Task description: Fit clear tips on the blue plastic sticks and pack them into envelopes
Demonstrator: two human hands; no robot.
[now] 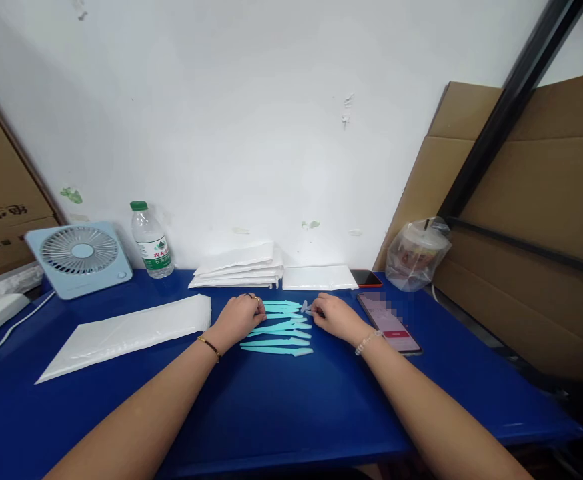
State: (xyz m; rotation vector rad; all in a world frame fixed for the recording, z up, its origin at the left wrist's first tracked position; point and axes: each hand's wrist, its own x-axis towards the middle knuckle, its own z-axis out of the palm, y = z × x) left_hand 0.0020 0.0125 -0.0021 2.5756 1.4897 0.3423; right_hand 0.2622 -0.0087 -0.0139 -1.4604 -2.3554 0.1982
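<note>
Several slim turquoise sticks with angled tips, which look like eyebrow razors (pixel 276 350), lie in a loose row on the blue table. At the far end of the row my left hand (pixel 239 319) is closed, fingertips pinched at the handle end of a razor. My right hand (pixel 335 316) is curled closed beside the tips, its fingers at a small greyish translucent piece (pixel 305 307), perhaps a blade cap. The undersides of both hands' fingers are hidden, so the exact grip is unclear.
A white padded envelope (pixel 131 333) lies left; more are stacked (pixel 236 263) by the wall. A blue fan (pixel 81 257) and water bottle (pixel 151 241) stand back left. A phone (pixel 391 325) lies beside my right wrist, a bagged drink cup (pixel 418 253) behind. Cardboard (pixel 536 233) borders the right.
</note>
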